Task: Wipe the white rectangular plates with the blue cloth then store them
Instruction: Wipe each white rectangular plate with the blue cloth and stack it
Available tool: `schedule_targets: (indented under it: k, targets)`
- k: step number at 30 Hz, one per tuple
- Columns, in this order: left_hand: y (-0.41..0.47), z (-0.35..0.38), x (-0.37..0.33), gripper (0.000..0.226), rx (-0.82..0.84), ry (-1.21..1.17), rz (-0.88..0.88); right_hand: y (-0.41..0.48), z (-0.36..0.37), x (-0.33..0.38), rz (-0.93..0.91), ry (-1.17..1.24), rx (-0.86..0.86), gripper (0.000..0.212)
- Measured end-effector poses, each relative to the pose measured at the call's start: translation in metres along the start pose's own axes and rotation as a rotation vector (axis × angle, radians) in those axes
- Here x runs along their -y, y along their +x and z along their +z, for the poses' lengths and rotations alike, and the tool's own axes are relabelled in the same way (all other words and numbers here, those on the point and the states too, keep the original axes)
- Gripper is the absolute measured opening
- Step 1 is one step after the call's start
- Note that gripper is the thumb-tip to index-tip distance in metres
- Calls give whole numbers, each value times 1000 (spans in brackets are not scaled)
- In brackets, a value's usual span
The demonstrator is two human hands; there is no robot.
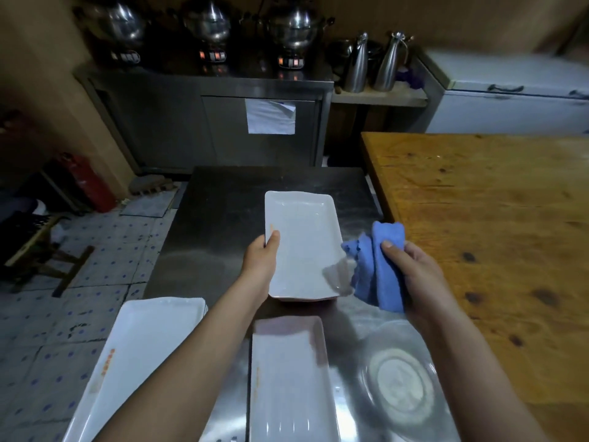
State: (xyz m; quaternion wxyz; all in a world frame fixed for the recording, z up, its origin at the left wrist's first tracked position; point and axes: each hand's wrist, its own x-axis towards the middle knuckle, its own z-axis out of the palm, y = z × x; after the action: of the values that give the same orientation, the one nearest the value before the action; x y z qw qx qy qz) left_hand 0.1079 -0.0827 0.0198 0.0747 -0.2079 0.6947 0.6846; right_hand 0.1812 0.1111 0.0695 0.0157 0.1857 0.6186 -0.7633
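Over the steel counter [223, 202], wiping is about to start.
Our left hand [261, 260] grips the white rectangular plate [302, 244] by its left rim, thumb curled over the top, other fingers hidden beneath; our right hand [411, 269] bunches the blue cloth [379, 269] in curled fingers, just beside the plate's right edge. Next, we judge, the cloth must sweep across the plate's face; another plate [287, 378] waits nearer us.
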Motion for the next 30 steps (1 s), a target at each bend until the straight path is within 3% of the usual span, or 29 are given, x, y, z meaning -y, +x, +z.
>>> schedule_targets:
  k: [4, 6, 10, 15, 17, 22, 26, 30]
  targets:
    - [-49, 4, 4, 22, -11, -82, 7, -32, 15, 20, -14, -38, 312, 16]
    - [-74, 7, 5, 30, -4, -172, -44, -45, 23, 16, -30, -183, 382, 11]
    - [-133, 8, 14, 30, 31, -300, -70, -65, 22, -8, -304, -827, 250, 16]
    - [-180, -1, 25, 36, 77, -339, -111, -95, 6, -21, -670, -1378, 99, 59]
    - [-187, -5, 27, 38, 85, -352, -126, -105, 5, -28, -804, -1411, 122, 67]
    - [-199, -13, 21, 44, 76, -234, -63, -129, 16, -43, -746, -1535, 550, 89]
    - [-207, -20, 14, 52, 40, -90, -44, -126, 39, -41, -842, -1574, 538, 84]
    - [-215, -27, 21, 42, 80, -8, 53, -88, 64, -25, -851, -1602, 336, 68]
